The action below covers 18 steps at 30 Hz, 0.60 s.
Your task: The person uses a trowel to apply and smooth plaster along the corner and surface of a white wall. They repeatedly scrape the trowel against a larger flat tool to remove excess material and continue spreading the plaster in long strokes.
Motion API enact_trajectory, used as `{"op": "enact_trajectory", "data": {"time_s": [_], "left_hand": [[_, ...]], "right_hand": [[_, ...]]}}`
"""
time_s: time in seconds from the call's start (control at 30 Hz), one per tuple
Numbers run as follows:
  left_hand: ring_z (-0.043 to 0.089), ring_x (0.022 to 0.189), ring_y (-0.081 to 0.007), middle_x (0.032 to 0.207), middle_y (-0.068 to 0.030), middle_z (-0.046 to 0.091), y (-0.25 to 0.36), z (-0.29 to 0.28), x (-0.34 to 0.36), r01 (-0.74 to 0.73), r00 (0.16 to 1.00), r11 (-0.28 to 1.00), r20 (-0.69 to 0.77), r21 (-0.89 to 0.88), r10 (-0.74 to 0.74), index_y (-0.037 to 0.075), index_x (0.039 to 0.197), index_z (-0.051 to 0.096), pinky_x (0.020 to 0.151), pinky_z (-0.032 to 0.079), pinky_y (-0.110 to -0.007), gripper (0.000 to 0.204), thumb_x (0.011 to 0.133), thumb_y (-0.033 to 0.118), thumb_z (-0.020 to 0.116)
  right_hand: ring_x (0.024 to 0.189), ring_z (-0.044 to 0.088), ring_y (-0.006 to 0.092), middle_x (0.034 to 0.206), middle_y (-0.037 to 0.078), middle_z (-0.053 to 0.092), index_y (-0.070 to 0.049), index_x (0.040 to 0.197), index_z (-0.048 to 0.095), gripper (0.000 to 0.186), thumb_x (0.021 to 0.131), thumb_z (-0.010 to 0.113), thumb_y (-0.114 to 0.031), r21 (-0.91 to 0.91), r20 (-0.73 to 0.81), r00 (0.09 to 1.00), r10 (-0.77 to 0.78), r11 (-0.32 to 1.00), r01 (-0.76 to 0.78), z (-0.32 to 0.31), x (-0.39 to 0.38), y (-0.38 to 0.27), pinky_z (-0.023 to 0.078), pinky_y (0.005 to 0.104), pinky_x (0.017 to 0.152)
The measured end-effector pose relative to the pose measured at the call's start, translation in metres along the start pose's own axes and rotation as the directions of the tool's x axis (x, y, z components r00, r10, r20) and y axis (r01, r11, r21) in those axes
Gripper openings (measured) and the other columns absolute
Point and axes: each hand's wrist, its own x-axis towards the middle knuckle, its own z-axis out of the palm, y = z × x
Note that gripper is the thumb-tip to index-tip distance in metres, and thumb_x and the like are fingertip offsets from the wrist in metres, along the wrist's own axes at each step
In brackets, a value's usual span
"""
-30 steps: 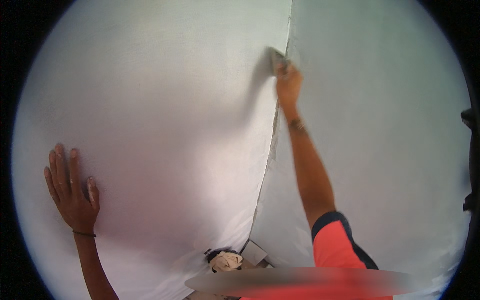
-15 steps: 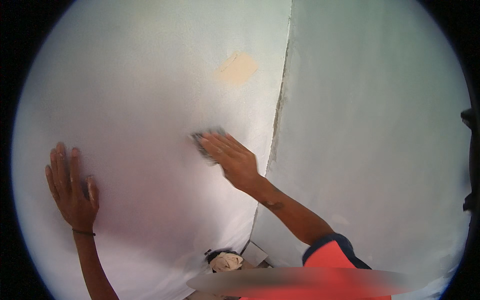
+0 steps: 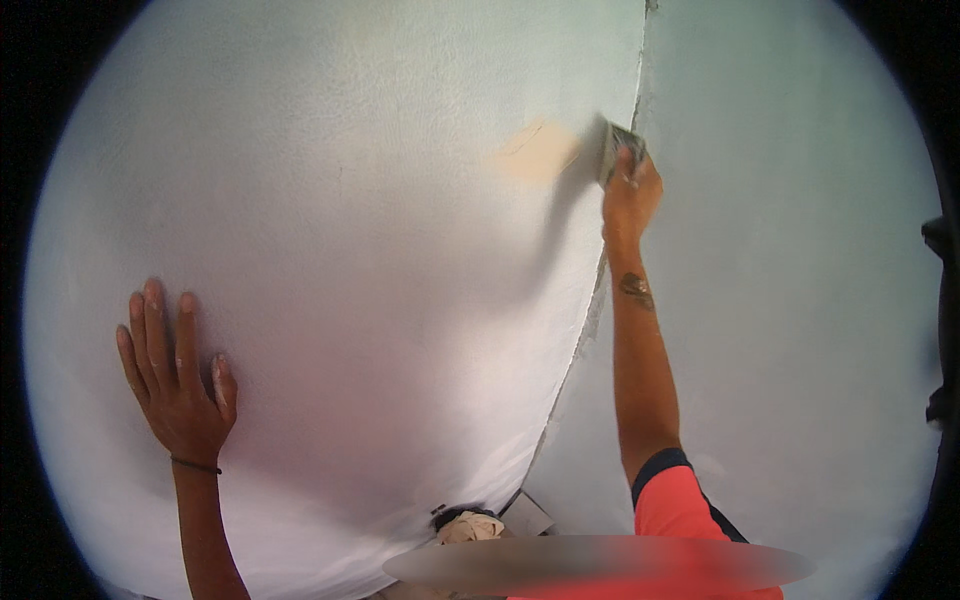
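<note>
My left hand (image 3: 185, 390) lies flat against the pale wall (image 3: 340, 230), fingers spread and dusty at the tips, a dark band at the wrist. My right hand (image 3: 630, 195) is raised at the corner seam (image 3: 592, 310), closed around a grey folded sheet of sandpaper (image 3: 608, 155). The sheet's left edge juts out beside my fingers. Just left of it a beige patch of filler (image 3: 537, 152) shows on the wall. Whether the sandpaper touches the wall here I cannot tell, since a shadow falls beneath it.
A second grey wall (image 3: 790, 280) meets the first along the rough, cracked seam. Low down near the corner are a crumpled beige cloth-like bundle (image 3: 470, 527) and a light grey square piece (image 3: 527, 514). A blurred oval hides part of the lower edge.
My right hand has swung up and right with the sandpaper, from mid-wall to the corner seam, and the arm has straightened. My left hand stays flat; the view has shifted slightly.
</note>
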Motion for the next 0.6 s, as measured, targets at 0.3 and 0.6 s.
{"op": "enact_trajectory", "data": {"time_s": [0.3, 0.6], "left_hand": [[0.026, 0.152, -0.0268, 0.163, -0.009, 0.032, 0.0, -0.003, -0.001, -0.009, 1.0, 1.0, -0.01, -0.021, 0.009, 0.022, 0.156, 0.034, 0.127, 0.017, -0.048, 0.067, 0.093, 0.024, 0.057], [0.024, 0.153, -0.0262, 0.164, -0.0072, 0.029, -0.001, -0.008, 0.003, 0.03, 0.999, 0.999, 0.016, -0.042, -0.03, 0.022, 0.156, 0.034, 0.127, 0.015, -0.047, 0.069, 0.092, 0.026, 0.058]], "right_hand": [[0.12, 0.065, 0.0297, 0.133, 0.018, 0.064, -0.001, 0.134, 0.059, 0.041, 0.093, 0.06, 0.0, 0.358, 0.139, 0.861, -0.49, 0.835, 0.417, 0.011, -0.24, -0.117, 0.06, 0.037, 0.091], [0.054, 0.056, 0.0186, 0.081, 0.018, 0.072, 0.0, 0.114, 0.069, 0.026, 0.107, 0.05, -0.016, 0.063, 0.177, 0.967, 0.182, 0.979, -0.195, -0.036, -0.053, -0.049, 0.049, 0.0343, 0.052]]}}
